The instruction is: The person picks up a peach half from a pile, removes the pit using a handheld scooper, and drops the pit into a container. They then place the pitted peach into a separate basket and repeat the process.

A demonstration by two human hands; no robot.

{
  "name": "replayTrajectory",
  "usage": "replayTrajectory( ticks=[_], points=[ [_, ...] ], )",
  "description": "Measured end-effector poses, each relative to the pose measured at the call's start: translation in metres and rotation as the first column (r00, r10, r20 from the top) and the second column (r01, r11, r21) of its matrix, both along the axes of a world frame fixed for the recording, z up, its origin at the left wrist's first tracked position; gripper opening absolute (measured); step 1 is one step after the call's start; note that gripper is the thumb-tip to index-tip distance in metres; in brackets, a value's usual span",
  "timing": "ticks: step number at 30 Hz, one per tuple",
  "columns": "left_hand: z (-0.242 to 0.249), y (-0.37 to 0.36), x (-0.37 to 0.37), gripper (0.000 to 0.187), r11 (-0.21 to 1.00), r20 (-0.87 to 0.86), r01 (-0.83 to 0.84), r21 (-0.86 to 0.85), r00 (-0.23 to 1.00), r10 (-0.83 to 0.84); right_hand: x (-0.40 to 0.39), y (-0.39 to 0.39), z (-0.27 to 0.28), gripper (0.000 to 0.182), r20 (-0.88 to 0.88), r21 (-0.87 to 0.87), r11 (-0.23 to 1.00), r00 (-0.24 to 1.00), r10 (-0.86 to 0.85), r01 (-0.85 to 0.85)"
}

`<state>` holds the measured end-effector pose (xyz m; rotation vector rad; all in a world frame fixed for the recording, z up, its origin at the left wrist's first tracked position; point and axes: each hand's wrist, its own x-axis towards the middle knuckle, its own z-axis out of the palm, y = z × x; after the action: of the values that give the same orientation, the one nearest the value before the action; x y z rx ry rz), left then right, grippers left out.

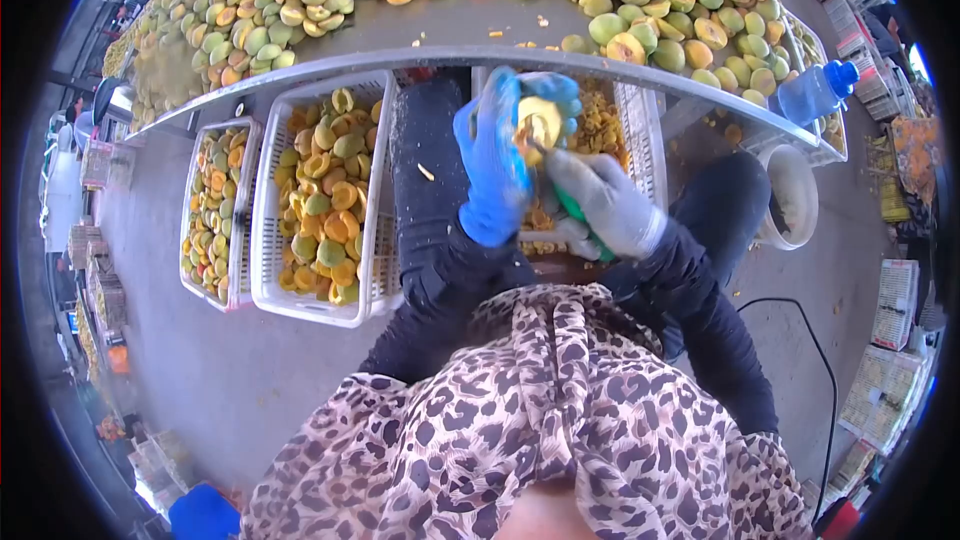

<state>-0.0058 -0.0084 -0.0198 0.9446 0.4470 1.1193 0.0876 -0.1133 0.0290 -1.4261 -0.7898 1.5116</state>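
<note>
My left hand (493, 155), in a blue glove, is wrapped round a pale yellow fruit half (541, 120). The cut side of the fruit faces me. My right hand (603, 202), in a grey glove, is closed on a green-handled tool (568, 202). The tool's tip touches the middle of the fruit; its exact shape is too small to tell. Both hands are over a white crate (648, 145) holding orange-brown scraps, just in front of the metal table's rim (440, 52).
Fruit halves (300, 0) are heaped on the table. Two white crates (262, 230) of fruit stand at the left. A water bottle (815, 92) is at the table's right end, above a white bucket (795, 198). A black cable (822, 350) lies on the floor.
</note>
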Motion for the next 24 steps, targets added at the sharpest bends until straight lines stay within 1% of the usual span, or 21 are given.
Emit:
replayTrajectory(
  ticks=[2, 3, 4, 5, 6, 7, 9, 11, 12, 13, 14, 15, 16, 17, 18, 19, 20, 21, 22, 23, 24],
  points=[
    [0.006, 0.022, -0.006, 0.049, 0.891, -0.081, 0.395, 0.225, 0.919, -0.387, 0.015, 0.001, 0.0, 0.05, 0.025, -0.035, 0.994, 0.995, 0.101, -0.1],
    [0.001, 0.019, -0.005, 0.049, 0.89, -0.081, 0.397, 0.225, 0.918, -0.389, 0.021, 0.0, 0.0, 0.051, 0.055, -0.064, 0.98, 0.98, 0.191, -0.188],
    [-0.007, 0.015, -0.002, 0.05, 0.839, -0.159, 0.18, 0.514, 0.981, -0.113, 0.023, -0.001, 0.0, 0.052, -0.033, -0.09, 0.978, 0.982, 0.184, -0.186],
    [-0.007, 0.013, 0.004, 0.052, 0.647, -0.136, -0.011, 0.762, 0.975, 0.176, 0.026, 0.0, 0.003, 0.052, -0.025, -0.087, 0.981, 0.985, 0.174, -0.175],
    [-0.007, 0.013, 0.007, 0.051, 0.913, -0.074, 0.224, 0.341, 0.975, -0.211, 0.026, 0.0, 0.005, 0.052, -0.055, -0.101, 0.979, 0.983, 0.173, -0.178],
    [-0.006, 0.011, 0.008, 0.051, 0.914, -0.074, 0.228, 0.334, 0.974, -0.216, 0.026, -0.001, 0.005, 0.052, -0.09, -0.116, 0.976, 0.981, 0.174, -0.184],
    [0.001, 0.008, 0.011, 0.052, 0.949, 0.013, 0.313, 0.045, 0.95, -0.313, 0.027, -0.002, 0.004, 0.052, -0.029, -0.147, 0.972, 0.983, 0.182, -0.185],
    [0.001, 0.007, 0.017, 0.051, 0.942, 0.018, 0.317, 0.109, 0.947, -0.32, 0.03, -0.005, 0.002, 0.053, 0.036, -0.178, 0.968, 0.982, 0.184, -0.175],
    [0.0, 0.006, 0.019, 0.051, 0.938, 0.024, 0.303, 0.171, 0.95, -0.311, 0.031, -0.007, -0.001, 0.053, -0.221, -0.198, 0.964, 0.967, 0.131, -0.176],
    [0.0, 0.006, 0.02, 0.051, 0.93, 0.028, 0.284, 0.234, 0.954, -0.299, 0.032, -0.007, -0.003, 0.054, -0.462, -0.215, 0.959, 0.884, 0.066, -0.184],
    [0.005, -0.003, 0.019, 0.047, 0.971, 0.063, 0.213, 0.108, 0.973, -0.22, 0.032, -0.006, 0.0, 0.054, -0.462, -0.212, 0.959, 0.884, 0.07, -0.187],
    [-0.001, 0.003, 0.021, 0.047, 0.97, 0.06, 0.214, 0.113, 0.973, -0.222, 0.031, -0.003, 0.005, 0.053, -0.215, -0.208, 0.958, 0.964, 0.154, -0.199],
    [-0.014, 0.013, 0.023, 0.046, 0.918, -0.022, 0.323, 0.23, 0.945, -0.327, 0.031, -0.003, 0.007, 0.053, 0.049, -0.212, 0.955, 0.973, 0.224, -0.209],
    [-0.016, 0.016, 0.021, 0.046, 0.839, -0.116, 0.434, 0.328, 0.9, -0.42, 0.033, -0.004, 0.005, 0.053, 0.044, -0.215, 0.955, 0.975, 0.217, -0.203],
    [-0.017, 0.019, 0.018, 0.048, 0.777, -0.266, 0.541, 0.323, 0.839, -0.474, 0.036, -0.004, 0.0, 0.052, -0.109, -0.275, 0.936, 0.974, 0.198, -0.221],
    [-0.017, 0.017, 0.021, 0.048, 0.773, -0.264, 0.547, 0.322, 0.836, -0.482, 0.04, -0.004, -0.005, 0.052, -0.254, -0.326, 0.912, 0.952, 0.17, -0.249],
    [-0.017, 0.011, 0.024, 0.049, 0.851, -0.099, 0.506, 0.143, 0.863, -0.496, 0.04, -0.006, -0.014, 0.052, -0.254, -0.33, 0.911, 0.953, 0.167, -0.247],
    [-0.015, 0.007, 0.027, 0.051, 0.883, 0.065, 0.467, -0.046, 0.883, -0.464, 0.041, -0.006, -0.026, 0.052, -0.561, -0.204, 0.938, 0.819, 0.123, -0.28],
    [-0.012, -0.003, 0.037, 0.052, 0.878, 0.222, 0.385, -0.284, 0.917, -0.33, 0.041, -0.005, -0.034, 0.053, -0.805, -0.072, 0.961, 0.584, 0.102, -0.267],
    [-0.013, 0.002, 0.038, 0.052, 0.881, 0.223, 0.382, -0.281, 0.918, -0.327, 0.041, -0.007, -0.036, 0.053, -0.804, -0.069, 0.96, 0.585, 0.107, -0.271],
    [-0.016, 0.009, 0.038, 0.052, 0.811, 0.263, 0.395, -0.431, 0.915, -0.306, 0.04, -0.01, -0.038, 0.053, -0.781, -0.024, 0.978, 0.615, 0.112, -0.209]
  ],
)
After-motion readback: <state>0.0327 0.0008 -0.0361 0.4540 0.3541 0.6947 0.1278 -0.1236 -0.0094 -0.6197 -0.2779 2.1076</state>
